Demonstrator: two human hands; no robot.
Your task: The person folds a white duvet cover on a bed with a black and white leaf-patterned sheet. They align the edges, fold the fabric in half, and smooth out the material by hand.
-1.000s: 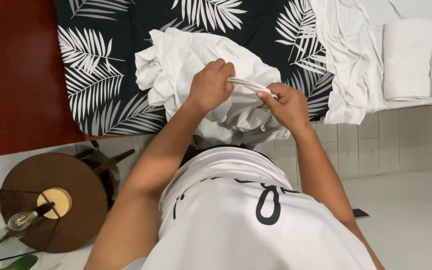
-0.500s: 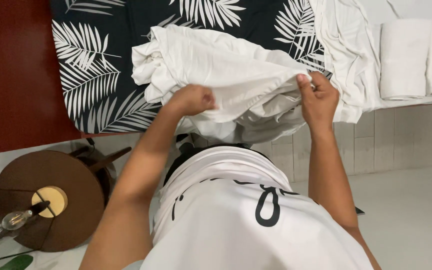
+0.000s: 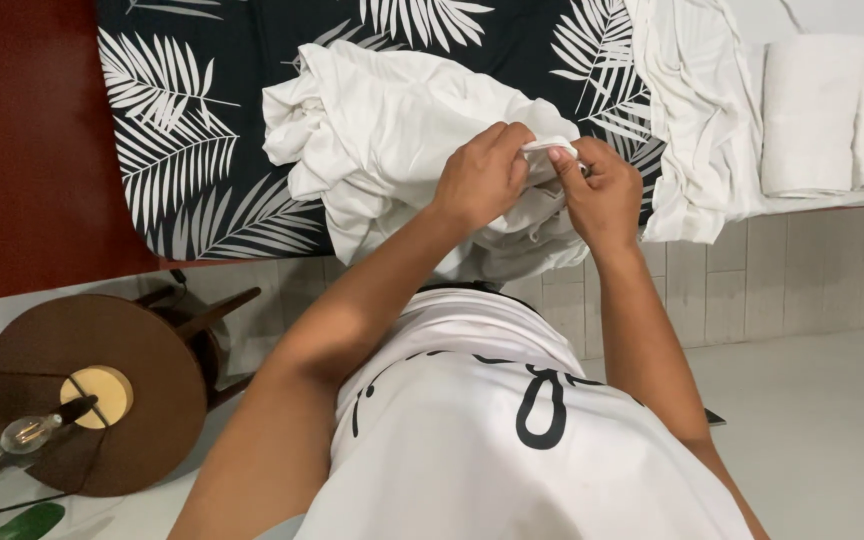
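A crumpled white cloth [image 3: 392,130] lies bunched on a black bedspread with white palm leaves [image 3: 202,130]. My left hand [image 3: 482,175] and my right hand [image 3: 602,190] are close together at the cloth's right side, both pinching the same small piece of its edge between the fingertips. The rest of the cloth spreads out to the left of my hands and hangs a little over the bed's near edge. My white printed shirt [image 3: 512,430] fills the lower middle of the view.
Rumpled white sheets [image 3: 692,110] and folded white towels [image 3: 812,110] lie on the bed to the right. A red-brown surface [image 3: 22,150] is at the left. A round brown stool [image 3: 102,400] and a lamp with a bare bulb [image 3: 32,430] stand on the pale floor, lower left.
My hands were apart half a second ago, stretching the cloth's edge between them; they have now come together at the right, both gripping one spot of the edge.
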